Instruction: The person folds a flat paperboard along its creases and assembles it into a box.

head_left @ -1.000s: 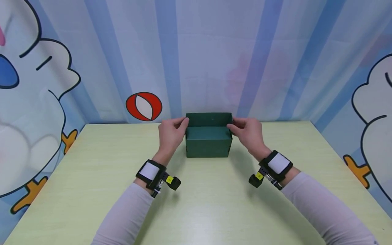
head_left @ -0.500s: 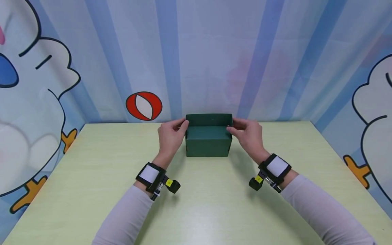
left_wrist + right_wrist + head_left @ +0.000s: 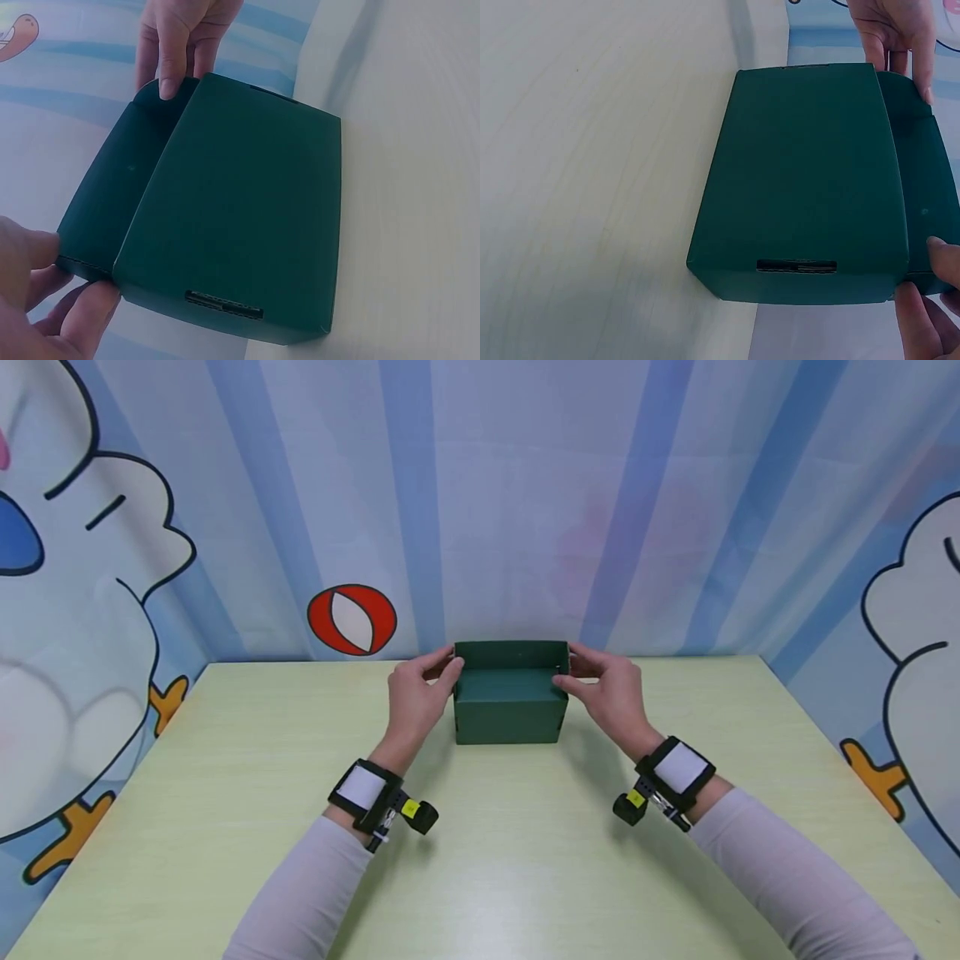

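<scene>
A small dark green cardboard box [image 3: 507, 723] stands near the table's back edge, its lid [image 3: 512, 654] tilted up along the rear. My left hand [image 3: 416, 697] pinches the lid's left end between thumb and fingers. At the opposite end, my right hand [image 3: 613, 697] pinches the lid's right side, thumb toward the front. In the left wrist view, the left fingers [image 3: 90, 319] sit at the corner where the lid meets the box body [image 3: 240, 202]. The right wrist view has the right thumb [image 3: 946, 259] on the lid's inner side. The box's inside is hidden.
The box rests on a pale wood table [image 3: 495, 860]. Right behind it hangs a blue striped curtain [image 3: 510, 527] printed with a red ball and white cartoon figures. Each wrist wears a strapped camera [image 3: 420, 816].
The lid's upper edge has come down slightly, and both hands have shifted a little with it. The box body stays in place.
</scene>
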`<state>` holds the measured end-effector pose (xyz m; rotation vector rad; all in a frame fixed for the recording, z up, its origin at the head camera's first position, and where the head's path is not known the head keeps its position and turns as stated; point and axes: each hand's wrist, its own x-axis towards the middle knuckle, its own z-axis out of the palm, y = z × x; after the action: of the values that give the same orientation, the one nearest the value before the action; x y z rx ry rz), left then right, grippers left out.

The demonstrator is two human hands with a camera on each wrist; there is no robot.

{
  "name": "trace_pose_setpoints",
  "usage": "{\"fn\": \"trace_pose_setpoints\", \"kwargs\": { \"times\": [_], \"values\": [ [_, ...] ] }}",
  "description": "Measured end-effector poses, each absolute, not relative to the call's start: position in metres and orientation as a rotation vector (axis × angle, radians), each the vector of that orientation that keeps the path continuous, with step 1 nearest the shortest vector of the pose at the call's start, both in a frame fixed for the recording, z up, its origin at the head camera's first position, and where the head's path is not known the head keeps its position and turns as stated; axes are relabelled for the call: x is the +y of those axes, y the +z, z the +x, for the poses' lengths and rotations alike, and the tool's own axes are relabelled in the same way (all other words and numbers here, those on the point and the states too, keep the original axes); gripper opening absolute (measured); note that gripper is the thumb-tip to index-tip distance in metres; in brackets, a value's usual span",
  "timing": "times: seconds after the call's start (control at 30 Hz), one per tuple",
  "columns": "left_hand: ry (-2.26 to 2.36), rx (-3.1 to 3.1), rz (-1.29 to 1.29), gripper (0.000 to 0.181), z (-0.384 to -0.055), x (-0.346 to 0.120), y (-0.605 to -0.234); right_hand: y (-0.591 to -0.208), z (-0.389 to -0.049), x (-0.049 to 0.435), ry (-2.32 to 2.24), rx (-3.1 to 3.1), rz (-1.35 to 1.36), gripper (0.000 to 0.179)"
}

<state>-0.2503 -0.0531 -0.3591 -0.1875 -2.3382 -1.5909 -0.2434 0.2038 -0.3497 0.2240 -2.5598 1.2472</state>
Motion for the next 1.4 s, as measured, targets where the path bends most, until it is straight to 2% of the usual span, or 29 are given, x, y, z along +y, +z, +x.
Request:
{"fn": "trace_pose_setpoints", "kwargs": {
  "times": [0.83,0.93,1.17,1.4],
  "values": [
    [-1.538,-2.423,-0.358,0.041,-0.251,-0.066,-0.368,-0.36,-0.245,0.208,1.32,-2.519,0.329,0.062],
    [-1.545,-2.423,-0.375,0.041,-0.251,-0.068,-0.369,-0.361,-0.244,0.209,1.257,-2.518,0.377,0.058],
    [-1.551,-2.418,-0.429,0.04,-0.253,-0.071,-0.372,-0.36,-0.246,0.214,1.192,-2.495,0.462,0.035],
    [-1.559,-2.423,-0.498,0.04,-0.252,-0.073,-0.376,-0.367,-0.245,0.22,1.184,-2.505,0.566,0.042]
  ]
}}
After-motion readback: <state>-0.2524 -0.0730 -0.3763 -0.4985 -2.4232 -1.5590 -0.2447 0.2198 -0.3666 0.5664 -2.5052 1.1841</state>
